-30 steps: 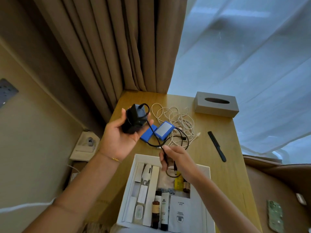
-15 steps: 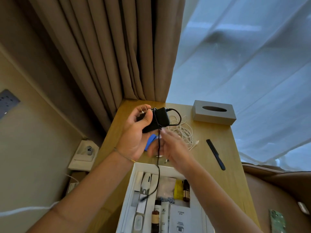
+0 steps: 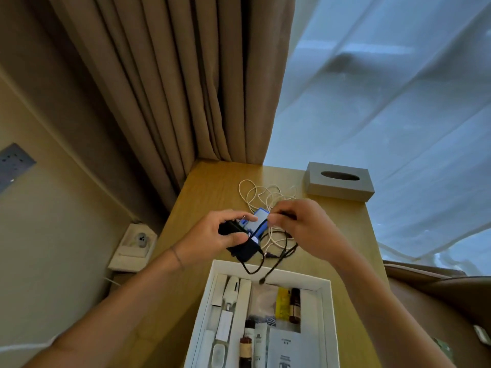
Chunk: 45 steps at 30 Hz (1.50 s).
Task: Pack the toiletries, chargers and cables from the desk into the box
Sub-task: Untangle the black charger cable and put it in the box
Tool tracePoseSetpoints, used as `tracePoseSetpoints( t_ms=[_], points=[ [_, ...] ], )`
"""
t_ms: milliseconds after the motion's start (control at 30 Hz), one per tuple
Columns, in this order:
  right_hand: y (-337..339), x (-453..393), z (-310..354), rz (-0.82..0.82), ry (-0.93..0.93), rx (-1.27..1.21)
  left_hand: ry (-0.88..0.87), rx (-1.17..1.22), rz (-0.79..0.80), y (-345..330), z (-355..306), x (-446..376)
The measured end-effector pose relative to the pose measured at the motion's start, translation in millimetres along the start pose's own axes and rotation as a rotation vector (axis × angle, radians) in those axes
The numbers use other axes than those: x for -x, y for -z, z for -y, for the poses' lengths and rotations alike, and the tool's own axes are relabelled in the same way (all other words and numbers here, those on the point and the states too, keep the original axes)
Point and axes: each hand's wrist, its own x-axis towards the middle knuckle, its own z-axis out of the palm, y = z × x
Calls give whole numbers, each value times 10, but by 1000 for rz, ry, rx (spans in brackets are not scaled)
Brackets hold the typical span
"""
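- The left hand (image 3: 212, 236) has lowered the black charger (image 3: 243, 249) it grips to just above the counter (image 3: 212, 187), beside the box (image 3: 325, 314).
- The right hand (image 3: 300, 229) now pinches its black cable (image 3: 279, 257), apparently winding it; packing comes next.

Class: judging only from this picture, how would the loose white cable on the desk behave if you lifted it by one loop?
The white cable lies in slack, overlapping loops, so it is probably floppy and would trail. It looks thin, so likely light. Its loops cross the black cord, so it may snag.
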Motion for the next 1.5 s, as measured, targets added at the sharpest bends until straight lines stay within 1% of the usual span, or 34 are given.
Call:
tracePoseSetpoints(
  t_ms=[67, 167, 233, 300, 333, 400, 433, 467, 500, 533, 567, 633, 667, 733, 767, 833, 867, 900, 933, 1000, 1067, 1133, 1267, 1333, 1400, 1433, 1500],
  points=[
    [-26, -79, -125, -12, -30, -160, -1, 205, 61, -29, -43, 65],
    [-298, -75, -266, 3, -142, -439, -10, 467, 6, -42, -109, 73],
    [-590, -10, -265, 34, -200, -538, -18, 720, -76, -60, -146, 20],
    [-872, 72, -182, 69, -252, -530, -24, 961, -200, -72, -141, -60],
    [-983, 113, -119, 90, -271, -503, -12, 1009, -285, -70, -110, -110],
    [-1112, 187, -5, 122, -273, -411, 41, 966, -464, -74, -44, -202],
    [-1121, 213, 42, 129, -243, -317, 74, 870, -556, -74, 5, -232],
    [-1096, 239, 89, 144, -205, -206, 98, 699, -651, -69, 67, -249],
    [-1050, 258, 133, 168, -173, -113, 106, 473, -730, -58, 133, -245],
    [-989, 273, 173, 196, -147, -51, 89, 258, -770, -44, 194, -232],
    [-920, 287, 199, 213, -126, -19, 61, 97, -777, -23, 249, -215],
    [-728, 282, 216, 195, -97, 11, 27, -60, -703, 26, 338, -175],
    [-619, 258, 197, 162, -90, 16, 15, -111, -618, 44, 363, -148],
    [-401, 174, 120, 92, -86, 25, 10, -176, -364, 64, 364, -74],
    [-307, 126, 77, 76, -83, 40, 22, -162, -221, 70, 345, -29],
    [-187, 35, -7, 91, -64, 75, 58, -20, 44, 87, 266, 52],
    [-164, 0, -46, 109, -50, 77, 62, 61, 144, 95, 222, 80],
    [-165, -25, -86, 122, -40, 66, 51, 129, 211, 101, 183, 98],
    [-189, -33, -125, 130, -28, 53, 34, 216, 241, 104, 157, 106],
    [-333, -1, -187, 137, -1, 19, 34, 473, 202, 107, 132, 107],
    [-561, 71, -218, 163, 4, -95, 54, 711, 87, 97, 128, 109],
    [-784, 122, -213, 172, -3, -177, 76, 868, -25, 59, 144, 121],
    [-996, 151, -204, 203, -100, -407, 157, 1131, -155, -25, 154, 135],
    [-983, 160, -216, 255, -107, -412, 251, 1223, -209, -46, 145, 131],
    [-904, 162, -230, 312, -134, -413, 318, 1286, -213, -22, 166, 146],
    [-850, 156, -245, 310, -148, -400, 334, 1261, -178, 7, 181, 165],
    [-752, 132, -302, 223, -189, -382, 353, 1073, -58, 66, 223, 206]
  ],
)
